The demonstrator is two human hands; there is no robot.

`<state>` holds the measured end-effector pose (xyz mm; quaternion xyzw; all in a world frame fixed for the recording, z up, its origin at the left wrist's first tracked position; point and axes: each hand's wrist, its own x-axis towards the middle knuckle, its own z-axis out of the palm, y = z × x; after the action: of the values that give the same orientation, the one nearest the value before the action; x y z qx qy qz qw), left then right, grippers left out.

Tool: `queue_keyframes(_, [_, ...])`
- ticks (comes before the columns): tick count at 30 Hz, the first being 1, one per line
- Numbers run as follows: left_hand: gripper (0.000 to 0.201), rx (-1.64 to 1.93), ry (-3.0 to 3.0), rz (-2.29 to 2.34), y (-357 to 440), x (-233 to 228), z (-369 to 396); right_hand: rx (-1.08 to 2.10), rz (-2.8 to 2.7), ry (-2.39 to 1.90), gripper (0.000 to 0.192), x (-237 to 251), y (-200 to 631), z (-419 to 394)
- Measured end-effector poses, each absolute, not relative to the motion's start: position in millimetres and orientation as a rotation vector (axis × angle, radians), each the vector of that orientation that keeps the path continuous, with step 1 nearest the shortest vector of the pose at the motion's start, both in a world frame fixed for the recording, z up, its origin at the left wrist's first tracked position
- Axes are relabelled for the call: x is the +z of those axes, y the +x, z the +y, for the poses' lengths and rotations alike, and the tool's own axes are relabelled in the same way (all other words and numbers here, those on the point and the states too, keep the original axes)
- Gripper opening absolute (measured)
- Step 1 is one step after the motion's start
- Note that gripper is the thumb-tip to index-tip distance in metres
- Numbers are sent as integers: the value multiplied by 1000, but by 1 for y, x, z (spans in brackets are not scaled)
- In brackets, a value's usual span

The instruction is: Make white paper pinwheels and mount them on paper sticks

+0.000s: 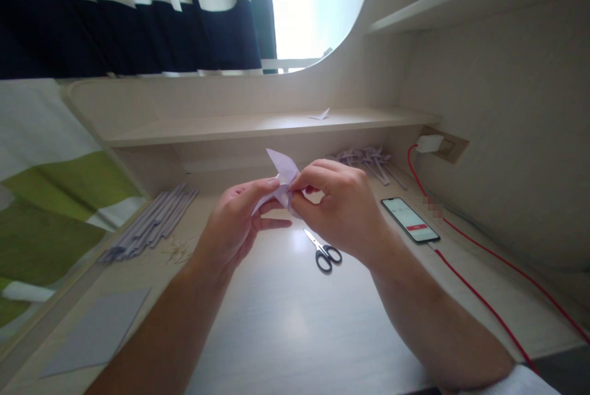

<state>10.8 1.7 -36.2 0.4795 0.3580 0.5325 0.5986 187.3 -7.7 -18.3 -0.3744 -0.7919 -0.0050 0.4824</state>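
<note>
Both of my hands are raised over the desk, on a pale lilac paper pinwheel [283, 165] with a pointed blade sticking up. My left hand [234, 218] pinches its left side between thumb and fingers, the lower fingers stretched out beneath. Thumb and index finger of my right hand [340, 206] close on the pinwheel's middle; whatever small part may lie between those fingertips is hidden. Below the hands, scissors [323, 254] with black handles lie on the desk, blades pointing away and slightly left.
Rolled paper sticks [152, 223] lie in a pile at left, beside thin small pieces [177, 252]. A paper sheet [96, 330] is nearer. Several pinwheels on sticks [369, 158] rest at the back right. A phone [410, 220] with a red cable [479, 303] lies right; folded paper [321, 115] sits on the shelf [230, 128].
</note>
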Motion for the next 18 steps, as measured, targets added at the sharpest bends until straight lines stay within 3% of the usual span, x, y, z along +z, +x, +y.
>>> queue_keyframes(18, [25, 1380, 1030, 826, 18, -37, 0, 46, -1790, -929, 12, -21, 186, -2])
